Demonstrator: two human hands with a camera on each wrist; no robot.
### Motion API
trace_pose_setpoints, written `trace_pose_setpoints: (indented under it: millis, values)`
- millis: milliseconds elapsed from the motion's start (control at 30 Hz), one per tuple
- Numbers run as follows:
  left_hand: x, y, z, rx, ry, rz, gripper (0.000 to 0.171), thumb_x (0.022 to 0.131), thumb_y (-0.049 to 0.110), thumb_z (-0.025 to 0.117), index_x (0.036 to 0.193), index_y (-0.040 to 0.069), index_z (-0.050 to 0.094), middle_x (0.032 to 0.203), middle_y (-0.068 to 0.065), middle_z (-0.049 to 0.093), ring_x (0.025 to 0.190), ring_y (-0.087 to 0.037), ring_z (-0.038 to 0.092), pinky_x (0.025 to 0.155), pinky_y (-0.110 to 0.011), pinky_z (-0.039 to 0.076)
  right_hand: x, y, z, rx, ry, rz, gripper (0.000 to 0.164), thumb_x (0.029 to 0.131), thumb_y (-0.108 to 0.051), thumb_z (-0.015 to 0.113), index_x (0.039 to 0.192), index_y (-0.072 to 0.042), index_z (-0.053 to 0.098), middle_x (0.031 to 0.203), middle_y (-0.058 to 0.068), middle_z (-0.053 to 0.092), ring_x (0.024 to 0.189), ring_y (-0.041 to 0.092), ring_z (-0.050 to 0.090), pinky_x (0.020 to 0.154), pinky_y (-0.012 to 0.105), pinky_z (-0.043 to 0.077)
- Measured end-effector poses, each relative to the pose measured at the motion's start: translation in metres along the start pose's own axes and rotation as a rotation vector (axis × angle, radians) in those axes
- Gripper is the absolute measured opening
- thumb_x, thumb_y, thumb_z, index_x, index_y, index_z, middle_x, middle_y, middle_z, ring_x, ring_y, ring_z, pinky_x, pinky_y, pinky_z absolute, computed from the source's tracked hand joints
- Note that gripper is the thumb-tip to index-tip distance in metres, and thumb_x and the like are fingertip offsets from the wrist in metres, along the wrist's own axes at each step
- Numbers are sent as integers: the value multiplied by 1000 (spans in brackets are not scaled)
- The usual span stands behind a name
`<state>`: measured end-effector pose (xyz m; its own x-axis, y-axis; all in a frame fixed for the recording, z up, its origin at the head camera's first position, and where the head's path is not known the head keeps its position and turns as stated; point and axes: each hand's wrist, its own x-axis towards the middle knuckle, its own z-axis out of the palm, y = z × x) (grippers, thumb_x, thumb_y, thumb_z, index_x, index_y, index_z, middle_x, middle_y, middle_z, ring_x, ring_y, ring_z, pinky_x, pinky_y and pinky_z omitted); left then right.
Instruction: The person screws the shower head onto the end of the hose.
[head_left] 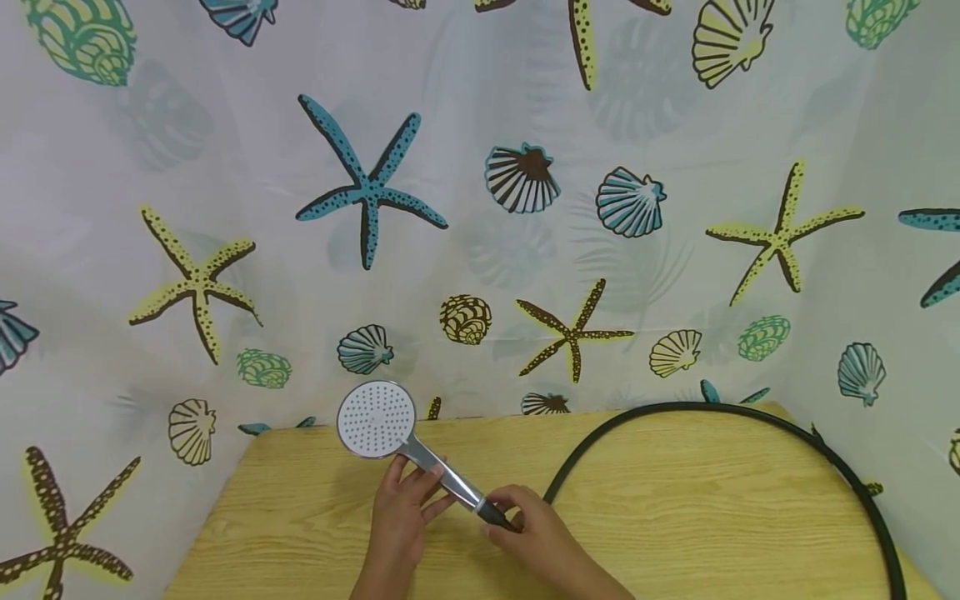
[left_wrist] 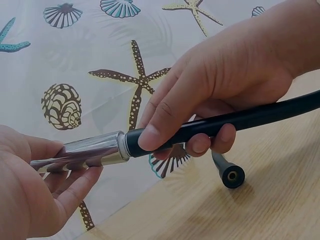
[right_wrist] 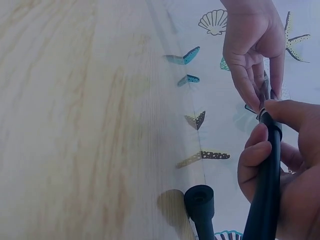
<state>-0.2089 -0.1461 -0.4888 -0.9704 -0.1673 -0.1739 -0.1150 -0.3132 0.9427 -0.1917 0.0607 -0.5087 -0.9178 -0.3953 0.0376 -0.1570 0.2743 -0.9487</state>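
A shower head point(head_left: 376, 419) with a round white spray face and a chrome handle point(head_left: 444, 475) is held up over the wooden table. My left hand point(head_left: 403, 508) grips that handle between thumb and fingers. At the handle's lower end, my right hand point(head_left: 536, 529) grips the black hose end point(left_wrist: 165, 137), thumb on top and fingers curled below. In the left wrist view the hose end meets the chrome handle, with a thin pale ring showing at the joint. The hose's other end point(left_wrist: 232, 176), a black fitting with a brass-coloured hole, shows below the right hand.
The black hose point(head_left: 697, 407) arcs over the right side of the wooden table point(head_left: 675, 500) and runs off toward the front. A pale curtain point(head_left: 450, 250) printed with starfish and shells hangs behind the table and along both sides.
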Motion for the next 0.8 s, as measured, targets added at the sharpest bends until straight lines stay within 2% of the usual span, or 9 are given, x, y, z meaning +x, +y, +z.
trace_pose_setpoints:
  millis: [133,267,367,600,700,800]
  values:
    - [0,0,-1,-6,-5,7,69,96,10,68,156,15,35,127,-11,70,103,-15,72,89,-43,63,0,-1,0,-17,9,-3,33,95,-19,72,125,-15,60,115,9,59,74,9,60,61,19,52]
    - [0,0,-1,-10,-10,11,69,95,10,69,155,15,36,117,-2,73,102,-15,72,89,-43,63,1,0,0,-11,12,-3,31,95,-19,71,124,-16,60,113,8,59,75,9,61,61,19,52]
    - [0,0,0,-12,-11,10,69,95,10,69,155,15,35,118,-2,72,102,-15,72,89,-43,63,0,0,0,0,12,-3,30,96,-20,70,124,-16,60,112,8,59,74,9,62,61,19,53]
    - [-2,2,1,-3,-13,9,68,96,9,68,155,14,35,134,-17,65,103,-14,72,89,-43,63,0,1,0,16,11,-12,29,96,-22,70,123,-15,61,110,8,58,74,13,67,59,19,53]
    - [-2,2,2,-1,-10,8,68,96,10,68,155,14,35,133,-17,65,104,-15,71,89,-42,64,0,1,0,17,10,-21,28,96,-21,70,122,-15,61,110,8,58,75,15,68,60,19,54]
    - [-2,2,2,2,-8,8,66,96,11,68,154,15,37,127,-11,69,105,-16,71,89,-42,64,0,1,1,20,8,-31,27,97,-21,69,122,-15,62,109,8,59,76,18,69,61,19,55]
